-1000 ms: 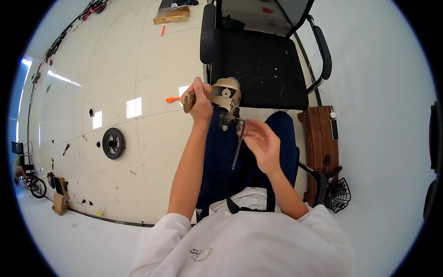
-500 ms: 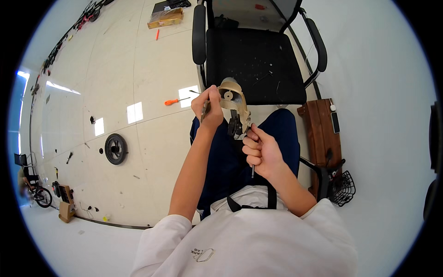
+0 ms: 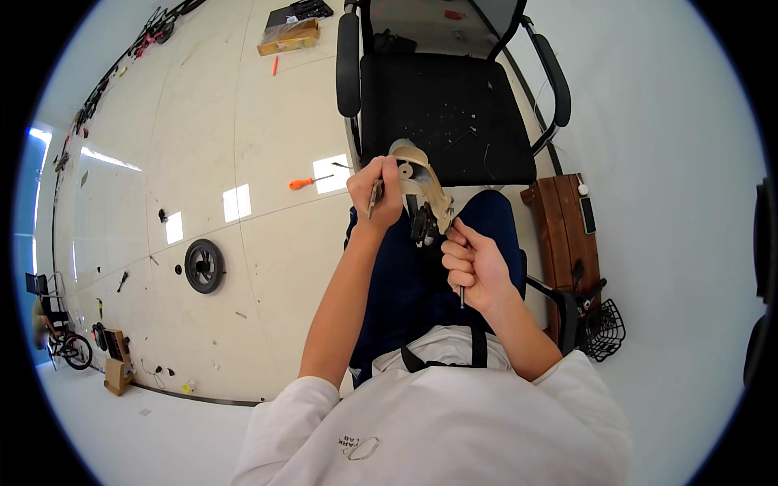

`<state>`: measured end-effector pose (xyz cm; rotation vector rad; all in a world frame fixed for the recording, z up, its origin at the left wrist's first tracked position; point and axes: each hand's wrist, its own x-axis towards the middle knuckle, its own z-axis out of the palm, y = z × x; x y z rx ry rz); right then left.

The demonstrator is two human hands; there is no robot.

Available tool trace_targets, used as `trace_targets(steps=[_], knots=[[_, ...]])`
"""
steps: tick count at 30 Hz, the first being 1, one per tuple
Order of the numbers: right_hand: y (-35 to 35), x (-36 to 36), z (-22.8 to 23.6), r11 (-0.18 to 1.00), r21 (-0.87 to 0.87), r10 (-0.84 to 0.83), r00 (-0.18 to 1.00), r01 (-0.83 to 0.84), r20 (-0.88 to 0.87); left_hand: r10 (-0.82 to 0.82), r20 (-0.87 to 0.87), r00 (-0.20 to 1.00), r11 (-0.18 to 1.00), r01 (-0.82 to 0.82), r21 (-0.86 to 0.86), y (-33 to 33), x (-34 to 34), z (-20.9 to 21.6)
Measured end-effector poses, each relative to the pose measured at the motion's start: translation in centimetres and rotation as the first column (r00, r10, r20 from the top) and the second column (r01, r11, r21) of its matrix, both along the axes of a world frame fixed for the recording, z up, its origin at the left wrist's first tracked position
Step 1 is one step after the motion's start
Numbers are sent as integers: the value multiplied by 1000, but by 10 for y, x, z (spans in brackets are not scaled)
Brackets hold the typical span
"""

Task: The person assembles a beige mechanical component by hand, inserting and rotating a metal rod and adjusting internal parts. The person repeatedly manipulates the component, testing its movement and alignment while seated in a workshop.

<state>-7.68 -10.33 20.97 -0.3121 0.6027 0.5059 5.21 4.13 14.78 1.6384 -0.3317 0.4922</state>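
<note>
My left hand (image 3: pixel 378 193) is closed on the far left side of a curved beige housing (image 3: pixel 438 197), whose inside shows a round boss. A flat metallic piece (image 3: pixel 375 197) sticks out between its fingers; whether it belongs to the housing I cannot tell. Black fittings (image 3: pixel 422 223) hang from the housing's near end, above my lap. At that end my right hand (image 3: pixel 476 263) is closed around a thin dark rod-like tool (image 3: pixel 462 297), one end showing below the fist. The fingertips meet the housing's lower right edge, hiding the tool's other end.
A black armchair (image 3: pixel 438 105) with small loose parts on its seat stands in front. On the left floor lie an orange-handled screwdriver (image 3: pixel 301 184), a small black wheel (image 3: pixel 204 266) and a cardboard box (image 3: pixel 289 37). At right are a wooden box (image 3: pixel 559 235) and black wire basket (image 3: pixel 604 332).
Both hands have shifted slightly right with the housing. The housing has turned a little, and its near end sits further right. The rod-like tool has moved along with my right hand.
</note>
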Motion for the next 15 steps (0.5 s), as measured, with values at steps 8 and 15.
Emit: trace_targets(steps=[8,15], knots=[[6,3,8,973,-171,-172,979,153,-107,25,62,998,994,-18,-112,2,6,-9],[3,1,-5,931,-359,159,959,-66,236,26,-70,997,914,-52,-403,15,19,-9]])
